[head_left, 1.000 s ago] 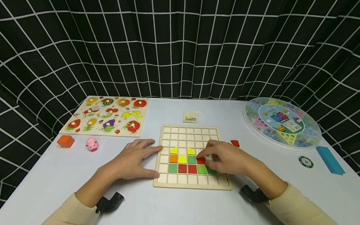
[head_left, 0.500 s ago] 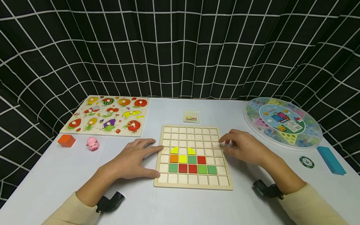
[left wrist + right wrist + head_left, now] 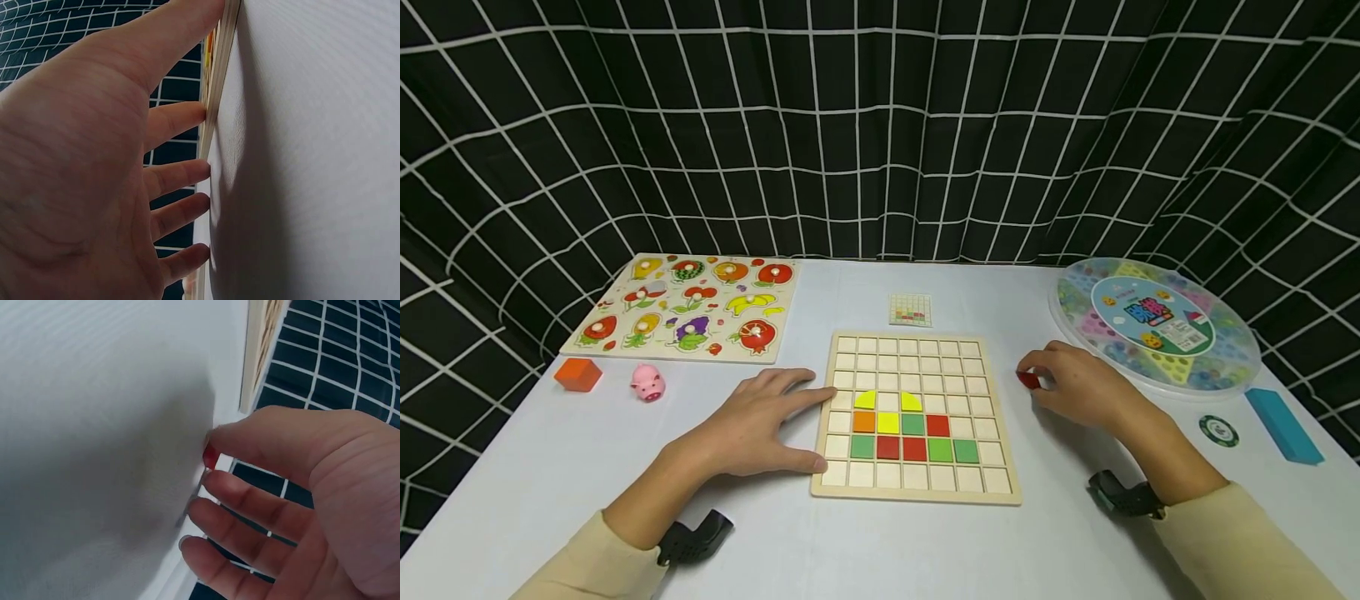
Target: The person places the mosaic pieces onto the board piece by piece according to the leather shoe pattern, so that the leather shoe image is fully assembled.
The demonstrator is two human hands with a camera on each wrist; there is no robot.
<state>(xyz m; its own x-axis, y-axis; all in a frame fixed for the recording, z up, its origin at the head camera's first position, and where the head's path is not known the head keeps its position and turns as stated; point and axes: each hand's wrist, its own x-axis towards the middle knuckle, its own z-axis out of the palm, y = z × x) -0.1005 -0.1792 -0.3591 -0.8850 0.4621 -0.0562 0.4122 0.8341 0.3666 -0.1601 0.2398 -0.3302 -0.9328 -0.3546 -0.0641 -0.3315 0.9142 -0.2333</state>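
Observation:
A wooden grid board [image 3: 917, 499] lies in the middle of the table. In it sit two rows of coloured square tiles, with two yellow quarter-round tiles [image 3: 865, 401] above them. My left hand [image 3: 752, 429] touches the board's left edge with its index finger and thumb, fingers spread. To the right of the board, my right hand [image 3: 1078, 387] pinches a small red tile [image 3: 1027, 380] between thumb and index finger, at the tabletop. The right wrist view shows the red tile [image 3: 210, 456] partly covered by the fingertips.
A small pattern card [image 3: 910, 309] lies behind the board. At left are a fruit puzzle [image 3: 730, 317], an orange block [image 3: 577, 375] and a pink pig [image 3: 647, 382]. At right are a round clear bead case [image 3: 1157, 321], a green-and-white chip [image 3: 1218, 431] and a blue block [image 3: 1285, 427].
My right hand has left the red square tile in the board, moved right off the board, and taken hold of the red tile on the table. The left hand stays put.

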